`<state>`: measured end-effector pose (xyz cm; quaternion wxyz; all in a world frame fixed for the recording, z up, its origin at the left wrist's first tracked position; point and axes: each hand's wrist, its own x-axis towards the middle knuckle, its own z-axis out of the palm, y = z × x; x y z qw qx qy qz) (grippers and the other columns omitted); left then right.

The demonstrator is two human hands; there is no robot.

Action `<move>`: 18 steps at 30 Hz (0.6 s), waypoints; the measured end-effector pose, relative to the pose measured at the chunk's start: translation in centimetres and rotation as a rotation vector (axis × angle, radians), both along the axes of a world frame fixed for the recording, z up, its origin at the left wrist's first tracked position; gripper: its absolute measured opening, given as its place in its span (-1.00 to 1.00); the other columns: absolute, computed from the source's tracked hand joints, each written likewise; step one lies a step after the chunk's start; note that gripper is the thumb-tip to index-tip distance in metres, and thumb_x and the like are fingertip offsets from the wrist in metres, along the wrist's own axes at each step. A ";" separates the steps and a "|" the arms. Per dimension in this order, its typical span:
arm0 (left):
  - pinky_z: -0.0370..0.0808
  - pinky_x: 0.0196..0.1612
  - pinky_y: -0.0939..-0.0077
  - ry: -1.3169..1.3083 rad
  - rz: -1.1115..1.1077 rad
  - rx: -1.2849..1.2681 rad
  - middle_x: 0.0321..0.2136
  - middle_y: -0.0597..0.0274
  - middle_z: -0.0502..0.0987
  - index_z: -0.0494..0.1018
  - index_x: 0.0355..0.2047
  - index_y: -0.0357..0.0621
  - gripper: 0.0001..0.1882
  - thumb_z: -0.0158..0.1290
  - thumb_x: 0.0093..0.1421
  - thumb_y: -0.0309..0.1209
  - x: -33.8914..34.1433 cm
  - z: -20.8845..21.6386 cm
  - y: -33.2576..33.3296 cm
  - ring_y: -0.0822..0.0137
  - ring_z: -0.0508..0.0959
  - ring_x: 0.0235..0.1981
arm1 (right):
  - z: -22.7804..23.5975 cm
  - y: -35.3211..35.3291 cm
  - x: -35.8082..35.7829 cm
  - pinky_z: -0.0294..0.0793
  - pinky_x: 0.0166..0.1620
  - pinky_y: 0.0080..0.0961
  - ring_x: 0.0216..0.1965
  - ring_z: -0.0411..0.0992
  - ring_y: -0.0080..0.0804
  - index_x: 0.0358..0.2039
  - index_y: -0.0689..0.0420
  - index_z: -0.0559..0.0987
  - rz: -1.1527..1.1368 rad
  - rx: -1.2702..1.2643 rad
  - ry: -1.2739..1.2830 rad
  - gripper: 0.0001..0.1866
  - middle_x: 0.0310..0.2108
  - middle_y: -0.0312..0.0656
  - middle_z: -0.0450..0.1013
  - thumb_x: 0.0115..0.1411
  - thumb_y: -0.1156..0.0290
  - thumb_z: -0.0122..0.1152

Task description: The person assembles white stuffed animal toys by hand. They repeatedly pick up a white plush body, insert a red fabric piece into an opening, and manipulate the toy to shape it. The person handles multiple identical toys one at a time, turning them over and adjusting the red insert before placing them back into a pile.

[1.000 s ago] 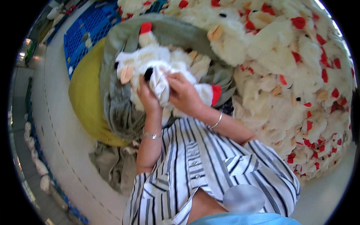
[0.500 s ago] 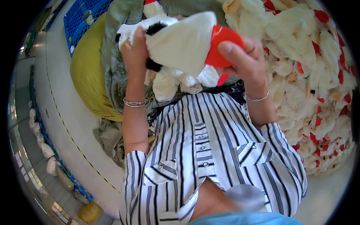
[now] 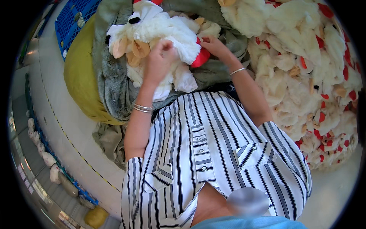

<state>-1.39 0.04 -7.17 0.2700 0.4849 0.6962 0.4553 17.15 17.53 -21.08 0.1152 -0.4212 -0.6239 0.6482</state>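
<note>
Unstuffed-looking white plush toy skins lie heaped in front of me on a grey-green cloth (image 3: 108, 61). The uppermost plush animal skin (image 3: 167, 28) has black spots, beige ear pieces (image 3: 141, 49) and a red end (image 3: 201, 57). My right hand (image 3: 216, 47) closes its fingertips on the edge of that skin beside the red end. Over the middle of the skin, my left hand (image 3: 162, 61) has its fingers curled in, slightly blurred; what they pinch, if anything, is hidden.
A large pile of white plush pieces with red and beige parts (image 3: 297, 84) rises on the right. Left of the cloth are a bulging yellow-green sack (image 3: 80, 72) and a blue plastic crate (image 3: 72, 23). A yellow-black line (image 3: 74, 145) runs along the floor.
The white and red cone-shaped plush part held up between both hands has been lowered. The black furry patches no longer show. Both hands are lower, and the skin's beige ears are now exposed.
</note>
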 end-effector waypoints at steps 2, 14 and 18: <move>0.34 0.06 0.34 0.268 -0.090 0.020 -0.04 0.09 0.45 0.42 -0.04 -0.15 -0.55 0.21 0.04 -0.36 2.9 0.2 -0.3 0.21 0.41 -0.02 | -1.8 -0.6 -0.3 0.48 -0.02 -0.43 -0.06 0.44 -0.37 0.14 0.34 0.30 -0.131 -0.257 0.109 -0.46 0.00 0.00 0.40 0.20 0.36 0.13; 0.53 -0.16 0.30 -0.246 0.528 -0.064 -0.25 0.14 0.54 0.48 -0.19 -0.17 -0.81 0.01 0.22 -0.40 -8.3 -2.6 -1.1 0.14 0.56 -0.23 | 4.9 0.4 1.2 0.51 -0.35 -0.57 -0.40 0.48 -0.49 -0.29 0.20 0.50 -0.374 -0.389 0.523 -0.83 -0.35 -0.21 0.49 0.19 0.37 0.15; 0.53 -0.05 0.13 -0.600 0.868 0.449 -0.11 0.09 0.50 0.39 -0.03 -0.24 -0.62 -0.01 0.26 -0.23 -14.1 3.0 -4.2 0.13 0.54 -0.10 | 11.0 0.9 1.7 0.55 -0.33 -0.55 -0.37 0.51 -0.43 -0.23 0.27 0.50 -0.354 -0.266 0.664 -0.80 -0.34 -0.17 0.50 0.18 0.42 0.14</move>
